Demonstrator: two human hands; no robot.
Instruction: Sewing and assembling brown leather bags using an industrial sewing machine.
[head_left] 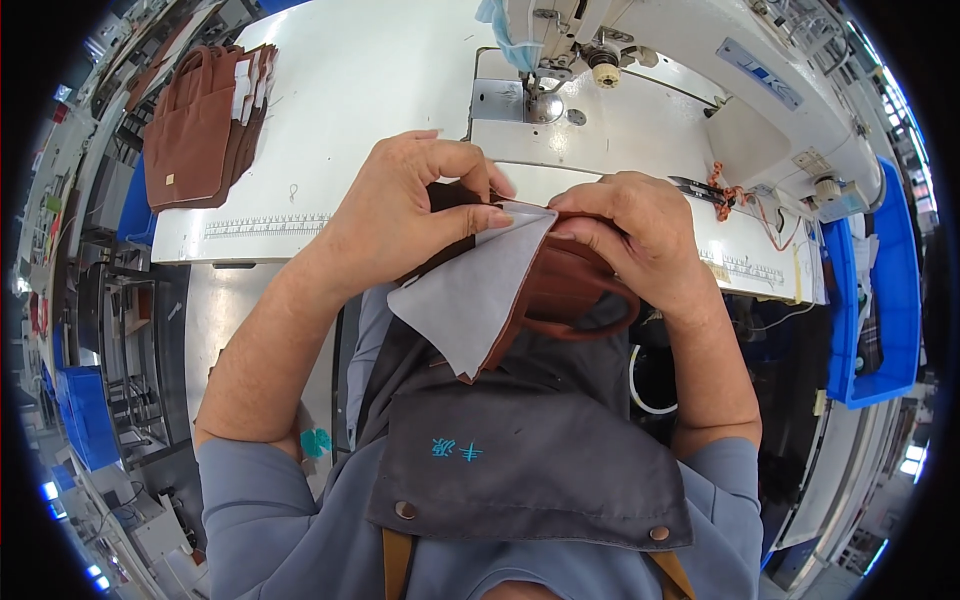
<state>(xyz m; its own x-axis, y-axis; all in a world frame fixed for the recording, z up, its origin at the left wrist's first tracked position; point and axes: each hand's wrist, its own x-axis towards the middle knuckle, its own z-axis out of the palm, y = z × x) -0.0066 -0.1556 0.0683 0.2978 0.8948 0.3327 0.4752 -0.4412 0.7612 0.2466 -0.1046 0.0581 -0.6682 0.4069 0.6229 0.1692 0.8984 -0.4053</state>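
- The left hand [405, 200] is pinching the grey lining [465, 290] near its upper corner, thumb and forefinger clamped on it.
- The right hand [645, 230] is gripping the brown bag [557, 280] by its edge just beside that corner, thumb and fingers clamped on it.
- The bag is hanging between both hands, in front of the dark apron [530, 465], and its handle [628, 302] is looping out below the right hand.
- The white table [350, 90] is spreading beyond the hands, with a ruler strip [265, 225] running along its near edge.
- The sewing machine [690, 45] is standing ahead and to the right, a blue face mask [511, 40] hanging at its head.
- A stack of brown bag pieces [185, 150] is lying on the table's left part.
- A blue bin [906, 300] is sitting beside the table's right end.
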